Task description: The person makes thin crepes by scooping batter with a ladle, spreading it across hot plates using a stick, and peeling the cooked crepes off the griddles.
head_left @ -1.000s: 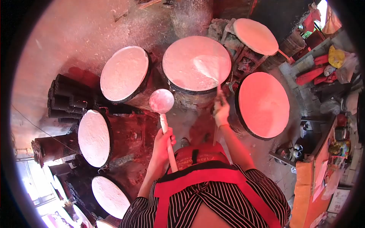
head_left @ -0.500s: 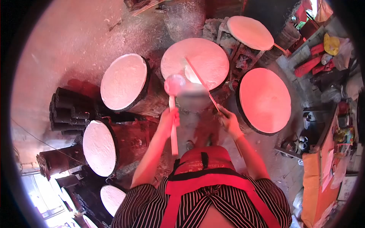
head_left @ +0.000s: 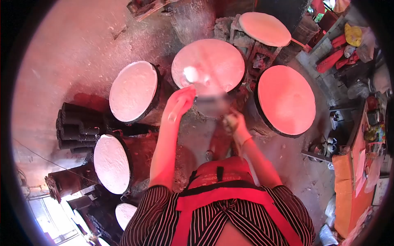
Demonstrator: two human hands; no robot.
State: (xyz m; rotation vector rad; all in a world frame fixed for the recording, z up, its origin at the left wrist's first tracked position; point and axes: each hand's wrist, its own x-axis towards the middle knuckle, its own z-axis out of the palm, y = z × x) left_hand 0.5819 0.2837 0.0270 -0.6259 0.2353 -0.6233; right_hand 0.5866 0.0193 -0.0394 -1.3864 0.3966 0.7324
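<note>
My left hand (head_left: 180, 100) is closed near the lower left rim of the round central griddle (head_left: 209, 53), with its fingers round the ladle's handle. The ladle's bowl (head_left: 196, 74) is blurred over the pale surface, beside a bright white patch. My right hand (head_left: 234, 122) is closed on a thin stick, just below the griddle's front edge; the stick's upper part is smeared by motion across the griddle. To the right of that hand stands another round griddle (head_left: 287, 100) with a smooth, reddish-lit surface.
More round griddles stand at the left (head_left: 134, 91) and lower left (head_left: 111, 164). Dark cylinders (head_left: 80, 127) are stacked on the left. A pale disc (head_left: 265, 28) lies on blocks at the back right. An orange-sided table (head_left: 344, 192) stands at the right.
The ladle has moved from in front of the central griddle to over it, with my left hand further forward. My right hand has shifted slightly left, and the stick is now blurred.
</note>
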